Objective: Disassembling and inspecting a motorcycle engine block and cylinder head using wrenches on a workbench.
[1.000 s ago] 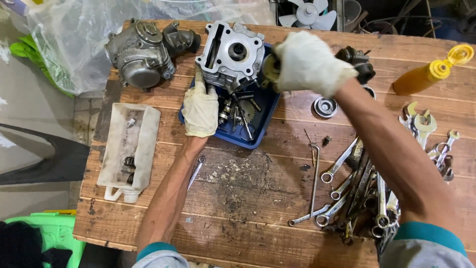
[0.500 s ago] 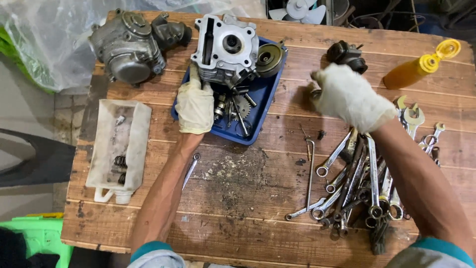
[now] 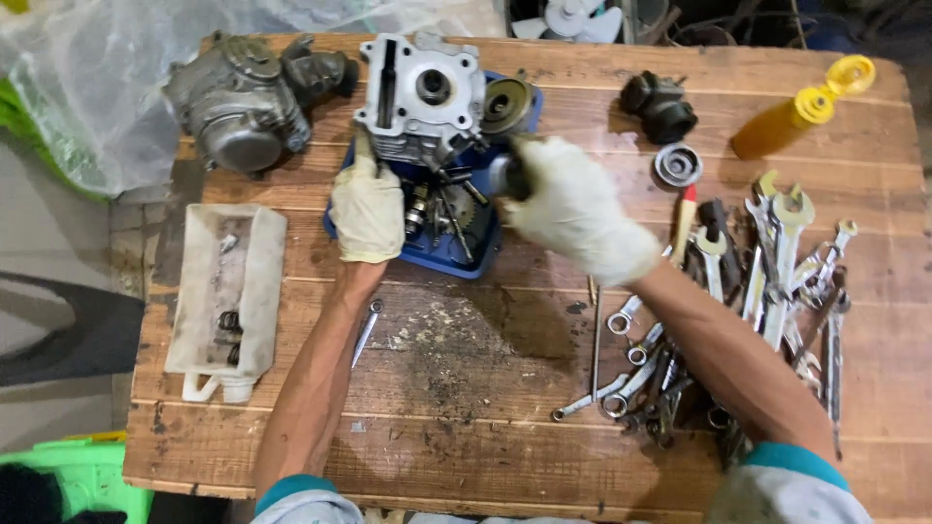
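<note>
A grey metal engine cylinder head (image 3: 419,97) stands on the far edge of a blue tray (image 3: 481,254) filled with several small metal parts. My left hand (image 3: 368,206), in a dirty white glove, rests against the near left side of the cylinder head. In a white glove too, my right hand (image 3: 573,209) hovers over the tray's right side and grips a small dark round part (image 3: 512,177). A round brass-coloured part (image 3: 508,103) lies just right of the cylinder head.
A grey engine casing (image 3: 243,107) sits at the table's far left. A cut white plastic container (image 3: 225,296) with small parts lies left. Wrenches (image 3: 767,272) are piled right, beside a yellow squeeze bottle (image 3: 801,116), a black rubber part (image 3: 660,105) and a round bearing (image 3: 678,163).
My right hand went from the cylinder head out to the right side of the table, then came back over the tray holding a small dark part. My left hand stayed put.
</note>
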